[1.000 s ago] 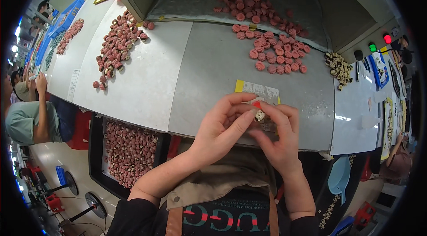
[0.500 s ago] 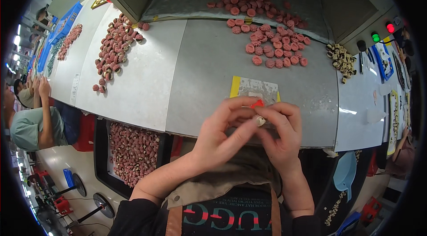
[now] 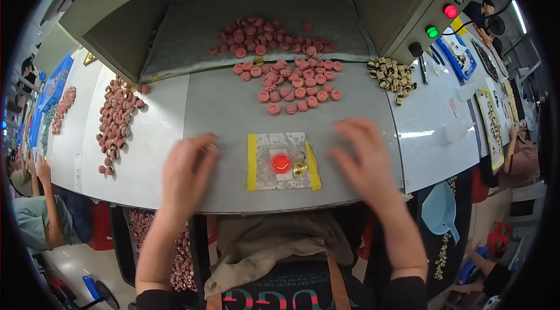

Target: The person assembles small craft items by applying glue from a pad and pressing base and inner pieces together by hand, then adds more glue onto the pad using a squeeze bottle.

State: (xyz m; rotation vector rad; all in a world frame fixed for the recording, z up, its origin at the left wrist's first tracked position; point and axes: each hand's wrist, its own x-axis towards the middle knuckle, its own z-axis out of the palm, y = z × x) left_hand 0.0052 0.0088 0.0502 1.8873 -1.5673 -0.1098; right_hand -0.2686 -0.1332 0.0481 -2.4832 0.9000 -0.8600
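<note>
On the table before me lies a whitish square pad (image 3: 265, 181) edged with yellow tape. A shiny red round piece (image 3: 281, 163) rests near its middle, beside a small gold-coloured piece (image 3: 300, 167). To the left of the pad is my left hand (image 3: 188, 171), thumb and fingers closed together; a small pale bit shows at the fingertips, too small to name. My right hand (image 3: 367, 158) hovers on the pad's other side, fingers apart, holding nothing. Beyond the pad, many pink ridged round pieces (image 3: 300, 82) are spread out, mostly with hollow faces showing.
A grey box-like machine (image 3: 402, 15) with lit buttons stands behind, more pink pieces (image 3: 251, 35) inside its opening. Pink-and-cream pieces (image 3: 114, 117) are heaped left, cream-and-dark cubes (image 3: 392, 75) right. A blue dustpan (image 3: 438, 211) hangs low right; a co-worker (image 3: 46, 216) sits left.
My hands, earlier together over the pad around a red piece and a small pale one, have moved apart. The pad now shows the red and gold pieces. The whole view has shifted.
</note>
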